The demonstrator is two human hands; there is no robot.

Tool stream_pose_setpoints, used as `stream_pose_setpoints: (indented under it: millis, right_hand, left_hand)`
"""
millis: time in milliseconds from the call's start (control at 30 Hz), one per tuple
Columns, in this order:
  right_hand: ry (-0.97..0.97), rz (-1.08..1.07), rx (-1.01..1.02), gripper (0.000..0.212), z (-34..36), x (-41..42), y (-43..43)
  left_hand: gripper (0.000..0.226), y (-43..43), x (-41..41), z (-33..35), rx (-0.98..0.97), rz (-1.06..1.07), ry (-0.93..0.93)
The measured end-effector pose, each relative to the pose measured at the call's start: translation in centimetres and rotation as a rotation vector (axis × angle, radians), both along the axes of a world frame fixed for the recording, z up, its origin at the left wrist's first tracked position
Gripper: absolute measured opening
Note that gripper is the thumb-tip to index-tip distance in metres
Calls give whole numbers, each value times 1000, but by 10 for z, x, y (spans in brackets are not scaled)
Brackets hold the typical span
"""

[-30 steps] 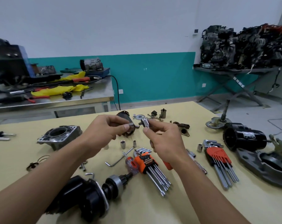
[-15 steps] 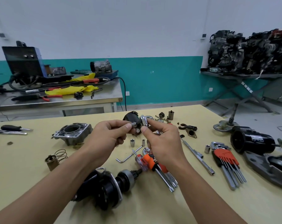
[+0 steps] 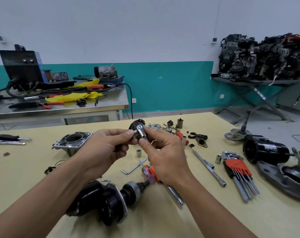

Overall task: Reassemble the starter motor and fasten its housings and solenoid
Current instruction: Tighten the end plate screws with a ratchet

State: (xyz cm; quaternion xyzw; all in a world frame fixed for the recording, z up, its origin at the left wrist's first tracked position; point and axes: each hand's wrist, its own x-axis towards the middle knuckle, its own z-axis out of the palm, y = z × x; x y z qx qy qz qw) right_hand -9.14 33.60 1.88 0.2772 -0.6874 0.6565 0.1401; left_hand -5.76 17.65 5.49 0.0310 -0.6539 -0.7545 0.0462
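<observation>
Both hands meet above the middle of the pale yellow table (image 3: 42, 169). The right hand (image 3: 164, 157) pinches a shiny chrome socket (image 3: 142, 133), cylindrical and tilted, between thumb and forefinger, its other fingers loosely fanned. The left hand (image 3: 108, 148), fingers curled, pinches a small metal bit (image 3: 135, 133) against the socket's side; it is too small to identify. The starter motor (image 3: 102, 203), black and round with a steel flange and pinion end, lies on its side near the table's front edge, between the forearms. A cast grey housing (image 3: 71, 141) sits left of the hands, and a black cylindrical casing (image 3: 266, 150) lies well to the right. The widest gap among the parts lies at front right.
</observation>
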Motion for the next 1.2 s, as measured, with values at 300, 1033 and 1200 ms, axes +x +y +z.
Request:
stream_pose_setpoints:
  millis: [300, 1033, 1200]
  right_hand:
    - [-501, 279, 112, 44, 12, 6, -7]
    - [136, 537, 420, 32, 32, -54, -34]
    - [560, 313, 614, 36, 25, -62, -36]
  left_hand:
    - [13, -17, 19, -8, -952, 145, 319]
    - [31, -68, -1, 4, -251, -188, -173]
    - [31, -69, -3, 9, -134, -357, -244]
